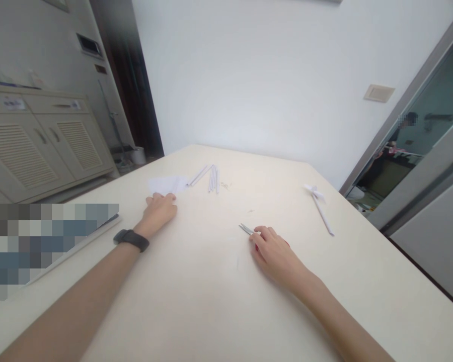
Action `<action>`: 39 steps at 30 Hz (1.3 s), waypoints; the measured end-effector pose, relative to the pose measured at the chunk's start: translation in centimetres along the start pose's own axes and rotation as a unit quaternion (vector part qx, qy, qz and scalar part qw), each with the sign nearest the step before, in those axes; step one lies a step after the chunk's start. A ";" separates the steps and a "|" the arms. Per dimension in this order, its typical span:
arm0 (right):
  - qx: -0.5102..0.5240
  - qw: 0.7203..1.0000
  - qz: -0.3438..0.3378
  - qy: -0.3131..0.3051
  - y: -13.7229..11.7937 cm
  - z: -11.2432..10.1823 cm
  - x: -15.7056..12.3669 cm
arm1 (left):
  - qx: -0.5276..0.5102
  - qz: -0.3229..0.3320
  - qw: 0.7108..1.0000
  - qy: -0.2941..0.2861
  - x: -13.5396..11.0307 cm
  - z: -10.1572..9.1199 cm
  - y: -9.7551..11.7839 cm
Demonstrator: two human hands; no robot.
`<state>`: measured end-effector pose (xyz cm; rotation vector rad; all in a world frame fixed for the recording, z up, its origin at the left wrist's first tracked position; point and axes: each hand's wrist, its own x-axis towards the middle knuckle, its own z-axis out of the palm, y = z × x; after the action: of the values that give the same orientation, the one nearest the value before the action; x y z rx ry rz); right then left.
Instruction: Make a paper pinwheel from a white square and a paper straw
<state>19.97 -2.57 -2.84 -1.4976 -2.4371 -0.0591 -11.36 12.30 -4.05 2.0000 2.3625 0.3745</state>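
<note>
My left hand, with a black band on the wrist, reaches forward and its fingertips touch a sheet of white paper lying on the cream table. Its fingers are curled down onto the paper's near edge. My right hand rests on the table, closed round the handles of small scissors; the metal blades stick out to the upper left. Several white rolled paper sticks lie beyond the paper. A finished white paper pinwheel on a stick lies to the right.
A tiny paper clip or pin lies by the sticks. A blurred flat object covers the table's left edge. Cabinets stand at the left, a glass door at the right with a person behind it.
</note>
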 end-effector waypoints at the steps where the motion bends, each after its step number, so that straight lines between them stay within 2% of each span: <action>1: -0.001 1.000 -0.001 -0.003 0.0 0.0 0.0 | -0.001 0.001 1.000 -0.002 0.1 0.1 -0.1; 12: 0.001 1.000 -0.005 -0.015 -0.1 -0.2 -0.1 | 0.003 0.007 1.000 0.015 1.3 0.5 -1.0; 18: 0.002 1.000 -0.004 -0.018 -0.1 -0.2 -0.1 | 0.021 0.039 0.999 0.022 2.3 1.1 -1.8; 23: 0.001 1.000 -0.013 -0.020 0.0 -0.2 -0.2 | 0.034 0.065 0.997 0.005 2.0 1.4 -1.8; 27: 0.001 1.000 -0.012 -0.023 0.1 -0.2 -0.2 | 0.055 0.082 0.995 0.011 1.5 0.9 -1.5; 30: 0.000 1.000 -0.010 -0.028 0.2 -0.1 -0.1 | 0.074 0.085 0.993 0.043 1.2 0.2 -1.5; 32: 0.001 0.999 -0.009 -0.030 0.2 -0.2 0.0 | 0.084 0.084 0.989 0.086 1.2 -0.1 -1.7; 35: 0.004 0.999 -0.010 -0.033 0.1 -0.3 0.0 | 0.095 0.088 0.984 0.121 1.2 0.0 -2.4; 39: 0.007 0.999 -0.010 -0.033 0.0 -0.3 -0.1 | 0.109 0.094 0.986 0.081 1.5 0.6 -3.3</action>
<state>20.07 -2.74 -2.53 -1.4914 -2.4995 0.0042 -14.70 13.39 -5.05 2.3872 2.4069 0.3049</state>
